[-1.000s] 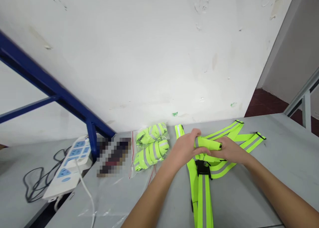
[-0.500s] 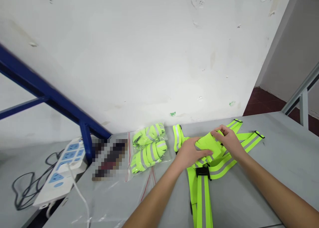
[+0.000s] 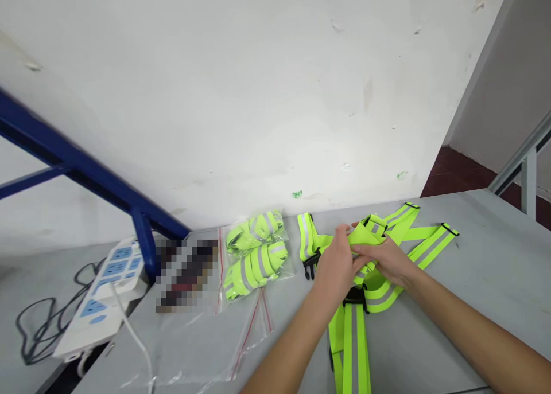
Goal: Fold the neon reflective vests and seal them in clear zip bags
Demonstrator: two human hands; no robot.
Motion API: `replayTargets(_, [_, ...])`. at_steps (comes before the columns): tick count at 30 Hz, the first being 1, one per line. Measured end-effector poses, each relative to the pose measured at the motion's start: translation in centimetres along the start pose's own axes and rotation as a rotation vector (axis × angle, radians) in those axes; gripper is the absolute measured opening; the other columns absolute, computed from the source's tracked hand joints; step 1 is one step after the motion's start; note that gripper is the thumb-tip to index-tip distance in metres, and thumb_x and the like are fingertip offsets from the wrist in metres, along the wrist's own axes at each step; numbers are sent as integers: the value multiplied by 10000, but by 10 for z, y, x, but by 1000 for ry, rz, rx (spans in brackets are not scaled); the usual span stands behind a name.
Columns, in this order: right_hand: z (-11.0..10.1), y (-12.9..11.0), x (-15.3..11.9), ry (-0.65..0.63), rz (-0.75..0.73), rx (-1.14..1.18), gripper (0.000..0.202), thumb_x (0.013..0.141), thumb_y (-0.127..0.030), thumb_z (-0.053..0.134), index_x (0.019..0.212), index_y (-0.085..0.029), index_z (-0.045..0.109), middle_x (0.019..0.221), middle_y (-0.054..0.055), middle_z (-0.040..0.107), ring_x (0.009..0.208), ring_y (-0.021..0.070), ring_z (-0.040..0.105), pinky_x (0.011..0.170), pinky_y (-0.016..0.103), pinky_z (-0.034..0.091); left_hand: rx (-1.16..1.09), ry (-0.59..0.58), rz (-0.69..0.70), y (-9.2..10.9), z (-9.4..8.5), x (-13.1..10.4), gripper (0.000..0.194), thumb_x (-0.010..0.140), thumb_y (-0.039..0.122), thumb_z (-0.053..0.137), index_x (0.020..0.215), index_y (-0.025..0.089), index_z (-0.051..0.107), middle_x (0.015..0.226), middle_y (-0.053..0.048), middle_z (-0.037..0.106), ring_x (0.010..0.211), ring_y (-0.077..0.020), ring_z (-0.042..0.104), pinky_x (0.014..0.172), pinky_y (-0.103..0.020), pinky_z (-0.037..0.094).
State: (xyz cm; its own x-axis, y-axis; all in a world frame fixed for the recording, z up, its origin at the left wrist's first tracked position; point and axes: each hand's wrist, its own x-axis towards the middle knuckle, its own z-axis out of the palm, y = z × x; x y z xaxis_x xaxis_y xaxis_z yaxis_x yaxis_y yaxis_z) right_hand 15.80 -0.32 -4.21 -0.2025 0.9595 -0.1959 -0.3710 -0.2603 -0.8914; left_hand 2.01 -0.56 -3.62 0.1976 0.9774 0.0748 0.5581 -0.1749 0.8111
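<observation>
Strap harness, neon green, silver-striped, partly bunched

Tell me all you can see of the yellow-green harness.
The harness looks like flat fabric straps, yellow-green and grey-striped, with black plastic-looking fittings. It lies spread on the grey table, an unfastened pronged buckle at left, two ends reaching right, straps running toward the camera. The left hand and right hand hold a folded section at its middle, partly hiding it.
</observation>
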Motion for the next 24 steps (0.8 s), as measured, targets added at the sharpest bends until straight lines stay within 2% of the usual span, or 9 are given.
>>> replayTargets(3, [-3, -2, 2, -18, -10, -76, 277, 603, -256, 801, 839, -172, 684, 786, 11, 707, 756, 182, 644, 720, 311, 500, -50, -19, 84, 0, -2, -2, 578, 761, 383, 672, 1273, 196, 478, 1097, -151, 598, 947, -326, 616, 800, -419, 467])
replayTargets(6, [-6, -8, 4, 99, -61, -99, 257, 574, -272, 814, 759, -161, 675, 763, 21, 705, 711, 184, 633, 665, 305, 491, -134, -51, 166, -2, -6, -5, 544, 831, 399, 591, 1326, 220, 455, 1275, -153, 513, 1161, -321, 519, 976, -473, 396])
replayTargets(9, [-8, -13, 8, 277, -91, -54, 316, 555, -287, 834, 806, -166, 686, 872, 49, 730, 805, 223, 660, 676, 315, 514, -374, 49, 43, -7, -3, -5, 500, 883, 454, 515, 1337, 261, 433, 1407, -110, 436, 1325, -271, 379, 1079, -444, 308])
replayTargets(11, [-8, -13, 9, 355, -92, -11, 341, 554, -295, 842, 833, -171, 690, 912, 60, 737, 861, 251, 672, 689, 333, 534, -650, 162, -187, -10, 6, -2, 445, 902, 496, 455, 1269, 246, 477, 1360, -110, 494, 1276, -253, 447, 1023, -410, 382])
replayTargets(13, [-3, -8, 7, 360, -87, 41, 356, 568, -303, 844, 863, -171, 693, 925, 67, 741, 891, 270, 680, 717, 360, 552, -935, 229, -400, -8, 16, 1, 393, 901, 508, 424, 1145, 222, 540, 1225, -104, 590, 1138, -244, 562, 891, -371, 478])
replayTargets(15, [4, -1, 5, 323, -96, 86, 366, 592, -307, 839, 897, -161, 698, 961, 80, 740, 922, 277, 682, 780, 389, 556, -1133, 300, -513, -2, 25, 2, 335, 877, 489, 454, 1016, 207, 568, 1059, -73, 647, 995, -226, 627, 779, -332, 516])
replayTargets(17, [12, 6, 2, 290, -124, 106, 365, 619, -310, 828, 923, -151, 702, 1003, 92, 734, 947, 278, 679, 838, 409, 547, -1233, 390, -532, 6, 30, 0, 313, 856, 494, 487, 961, 209, 564, 947, -38, 659, 924, -207, 646, 747, -309, 522])
replayTargets(19, [18, 10, 0, 283, -150, 103, 357, 633, -310, 821, 929, -150, 703, 1012, 95, 734, 949, 277, 681, 860, 418, 542, -1288, 421, -509, 13, 33, -3, 333, 858, 522, 482, 982, 223, 558, 967, -29, 665, 949, -201, 647, 772, -304, 521])
replayTargets(24, [18, 7, 2, 295, -147, 91, 358, 634, -320, 817, 930, -155, 704, 1006, 95, 737, 960, 288, 679, 839, 415, 553, -1321, 320, -453, 13, 35, -8, 396, 883, 575, 409, 1104, 263, 509, 1120, -36, 647, 1045, -203, 623, 780, -295, 515])
